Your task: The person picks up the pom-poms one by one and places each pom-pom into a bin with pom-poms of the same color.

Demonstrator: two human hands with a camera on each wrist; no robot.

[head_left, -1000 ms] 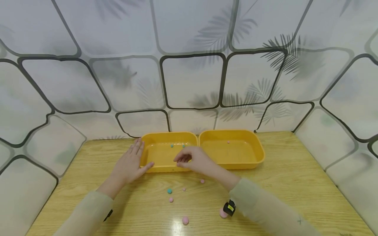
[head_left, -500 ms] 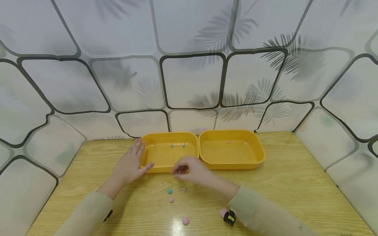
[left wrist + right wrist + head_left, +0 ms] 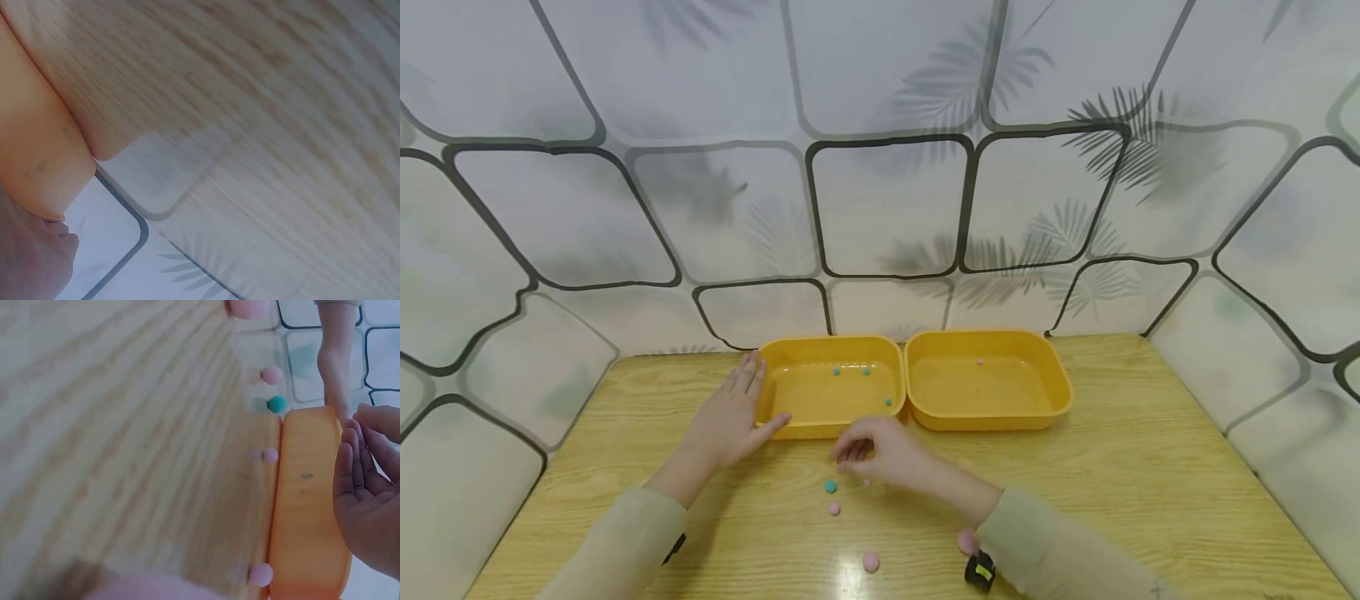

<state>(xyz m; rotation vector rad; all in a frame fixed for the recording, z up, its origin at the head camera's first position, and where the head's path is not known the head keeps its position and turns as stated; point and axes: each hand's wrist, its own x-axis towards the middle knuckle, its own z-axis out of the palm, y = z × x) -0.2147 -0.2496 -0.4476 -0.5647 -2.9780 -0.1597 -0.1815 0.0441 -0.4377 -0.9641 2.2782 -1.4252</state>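
Observation:
My left hand rests on the left end of the left yellow tray, its fingers straight along the rim. In the left wrist view, part of that hand touches the tray's orange-looking wall. Just in front of the same tray, my right hand hovers over the table with loosely bent fingers. No object shows in the right hand in its wrist view. Below its fingers are a teal ball and a small pink ball. Several small teal balls lie inside the left tray.
A second yellow tray stands against the first on the right, holding a tiny pink ball. More pink balls lie on the wooden table; a larger one is beside the right wrist camera. Patterned walls enclose the back and sides.
My right hand has drawn back from over the left tray toward the table's front. A teal ball near that tray's right end has come into view. The left hand has stayed still.

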